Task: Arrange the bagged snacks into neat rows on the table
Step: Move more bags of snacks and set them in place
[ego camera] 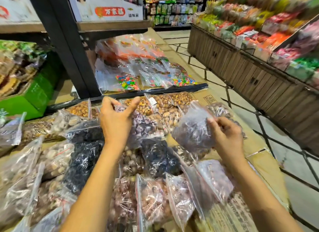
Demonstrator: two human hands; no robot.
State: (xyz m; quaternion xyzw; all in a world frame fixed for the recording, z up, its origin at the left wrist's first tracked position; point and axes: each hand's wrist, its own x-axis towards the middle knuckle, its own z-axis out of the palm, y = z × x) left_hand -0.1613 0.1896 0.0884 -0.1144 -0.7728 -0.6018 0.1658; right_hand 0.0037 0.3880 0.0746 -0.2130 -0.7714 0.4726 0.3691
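Item: bagged snacks on a table (229, 104) lined with flattened cardboard, and I am logging only what my feed is showing. Writing: the cardboard at the far right edge is showing a stamp that I am reading as "4层"; a white box (105, 9) on the shelf above is carrying an orange oval with Chinese characters I am reading only in part; print on the cardboard at the near right corner is blurring past legibility. Hands: my right hand (226, 136) is pinching a clear zip bag of dark purplish snacks (193, 133) at its right side, holding it raised above the right part of the table; my left hand (117, 117) is hovering over the middle of the pile with fingers spread and curled, gripping nothing. Stock: I am counting two bags of black dried fruit (82, 161) near the centre and at least four bags of tan nuts (165, 102) along the far edge; the pale and reddish bags toward the near edge are overlapping too much for a count. The near edge and left side are running out of view, and the aisle display (259, 33) at right is smearing with motion.
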